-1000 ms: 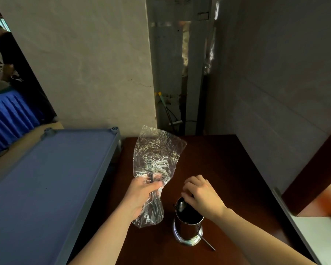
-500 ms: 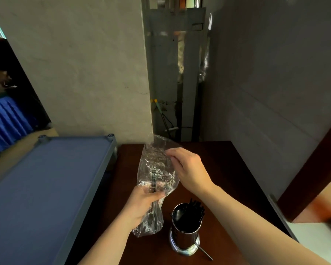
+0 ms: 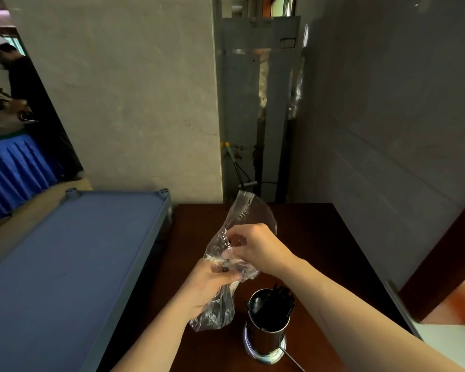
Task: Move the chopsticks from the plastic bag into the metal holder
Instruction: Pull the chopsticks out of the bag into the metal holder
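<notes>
Over dark table (image 3: 320, 245), left hand (image 3: 208, 287) is fisted round lower part of clear bag (image 3: 249, 210), holding it upright w/ mouth up. Right hand (image 3: 258, 247) reaches into bag from above, fingertips pinching top of dark chopsticks (image 3: 227, 260) seen thru plastic. Holder (image 3: 267, 332) stands just right of bag on table, already w/ black sticks poking above rim. Blue-grey cart (image 3: 65, 264) sits to the left.

I count one plastic bag (image 3: 242, 232) at twelve o'clock, one metal holder (image 3: 266, 331) at four o'clock, my two hands, and a bunch of black chopsticks (image 3: 282, 299) too dense to number.
</notes>
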Demonstrator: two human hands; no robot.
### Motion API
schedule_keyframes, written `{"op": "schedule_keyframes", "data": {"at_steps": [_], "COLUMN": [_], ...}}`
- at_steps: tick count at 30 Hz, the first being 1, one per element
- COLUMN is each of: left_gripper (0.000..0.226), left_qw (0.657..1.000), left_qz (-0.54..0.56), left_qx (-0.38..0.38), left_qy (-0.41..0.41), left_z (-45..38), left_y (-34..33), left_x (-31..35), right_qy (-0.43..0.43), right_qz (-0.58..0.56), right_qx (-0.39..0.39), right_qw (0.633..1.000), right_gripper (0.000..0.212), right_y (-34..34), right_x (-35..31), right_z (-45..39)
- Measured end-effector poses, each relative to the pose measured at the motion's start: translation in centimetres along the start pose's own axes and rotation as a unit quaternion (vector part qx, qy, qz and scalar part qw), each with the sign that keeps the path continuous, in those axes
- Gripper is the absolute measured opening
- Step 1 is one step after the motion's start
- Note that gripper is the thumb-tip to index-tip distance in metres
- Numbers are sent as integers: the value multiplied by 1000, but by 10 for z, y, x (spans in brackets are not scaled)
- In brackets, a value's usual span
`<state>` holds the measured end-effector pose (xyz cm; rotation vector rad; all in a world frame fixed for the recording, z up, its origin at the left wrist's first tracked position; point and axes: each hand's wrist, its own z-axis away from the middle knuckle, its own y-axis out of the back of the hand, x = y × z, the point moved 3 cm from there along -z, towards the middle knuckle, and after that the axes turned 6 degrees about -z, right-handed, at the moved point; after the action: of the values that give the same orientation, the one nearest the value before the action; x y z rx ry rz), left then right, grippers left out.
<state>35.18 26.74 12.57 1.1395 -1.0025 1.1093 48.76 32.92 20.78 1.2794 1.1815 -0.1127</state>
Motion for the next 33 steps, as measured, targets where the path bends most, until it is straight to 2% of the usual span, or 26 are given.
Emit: {"op": "schedule_keyframes", "data": {"at_steps": [3, 6, 11, 14, 18, 21, 23, 26, 30, 33], "left_gripper": [7, 6, 8, 18, 17, 14, 10, 21, 18, 29], "left_qw": [1000, 1000, 999, 999, 999, 998, 997, 998, 997, 995], "left_qz": [-1, 3, 15, 23, 11, -10, -19, -17, 4, 20], "left_qx": [-6, -5, -8, -1, 0, 12, 16, 16, 38, 54], "left_qy": [-10, -8, 27, 33, 47, 61, 68, 63, 73, 85], "left_z": [0, 0, 6, 8, 9, 9, 9, 11, 13, 16], "left_y": [-1, 0, 4, 6, 7, 8, 9, 8, 13, 19], "left_x": [-1, -4, -8, -9, -10, -15, -16, -14, -15, -18], "right_qy": [0, -13, -16, -20, -33, -32, -22, 0, 30, 43], "right_qz": [20, -1, -70, -117, -186, -216, -243, -259, -263, -268], "right_qx": [-10, -15, 50, 73, 82, 115, 144, 188, 237, 261], "right_qw": [1000, 1000, 996, 990, 978, 969, 959, 947, 935, 926], "right_gripper": [18, 12, 2, 6, 8, 2, 6, 12, 12, 12], "right_y": [-5, -8, 7, 20, 38, 60, 79, 107, 137, 150], "right_x": [-3, -4, -4, -3, -2, -2, -2, -2, 2, 7], "right_z": [-3, -3, -1, 2, 8, 11, 13, 18, 30, 43]}}
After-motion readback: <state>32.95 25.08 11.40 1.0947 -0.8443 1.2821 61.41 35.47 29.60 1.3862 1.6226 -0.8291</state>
